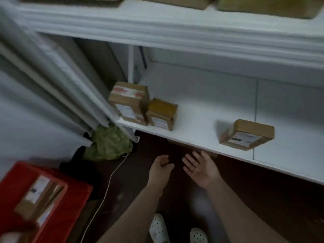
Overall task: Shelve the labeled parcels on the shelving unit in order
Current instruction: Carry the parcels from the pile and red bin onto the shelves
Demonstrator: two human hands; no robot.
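Three labeled cardboard parcels stand on the white lower shelf [201, 120]: a larger one with red tape [128, 102] at the left end, a smaller one [162, 114] touching its right side, and a flat one [247, 135] farther right near the front edge. My left hand [161, 168] and my right hand [201, 168] hover empty below the shelf's front edge, fingers relaxed, the right palm turned up. A red crate [77, 193] at the lower left holds more labeled parcels [37, 195].
An upper shelf [175, 30] carries more cardboard boxes [263, 6]. A green bag [108, 144] and a white cable [108, 183] lie on the dark floor left of my hands. My white shoes [158, 228] show at the bottom. A white panel [35, 76] leans at left.
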